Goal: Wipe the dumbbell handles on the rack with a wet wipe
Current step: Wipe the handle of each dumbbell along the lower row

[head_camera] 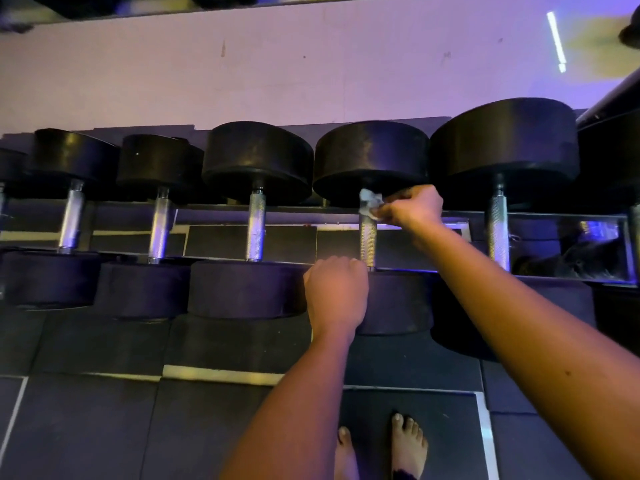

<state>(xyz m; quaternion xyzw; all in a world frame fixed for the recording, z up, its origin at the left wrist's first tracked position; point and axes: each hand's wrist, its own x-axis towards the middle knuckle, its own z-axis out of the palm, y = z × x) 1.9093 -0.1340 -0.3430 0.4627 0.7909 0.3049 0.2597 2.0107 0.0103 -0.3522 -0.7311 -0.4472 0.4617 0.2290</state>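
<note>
Chrome, knurled and tinted violet by the light, formed the handle [367, 242] of the fourth dumbbell [370, 157] from the left, which had a thick black round head at each end. Its long axis ran straight away from the person, one head close by and the other up by the pale wall [242, 71]. It lay across the rack [304, 213], parallel to its neighbours.

The right hand [412, 206] pinched a crumpled white wet wipe [369, 202] against the far end of that handle, just under the far head. The left hand [336, 292] sat on the near head of the same dumbbell, fingers curled over its inner edge and gripping it.

Five whole dumbbells stood in the row: three left of the fourth dumbbell and one, the largest, right of it. A cut-off one showed at each frame edge. There was one wipe. Two bare feet [381, 445] stood on the dark floor mats [104, 427] below that dumbbell
</note>
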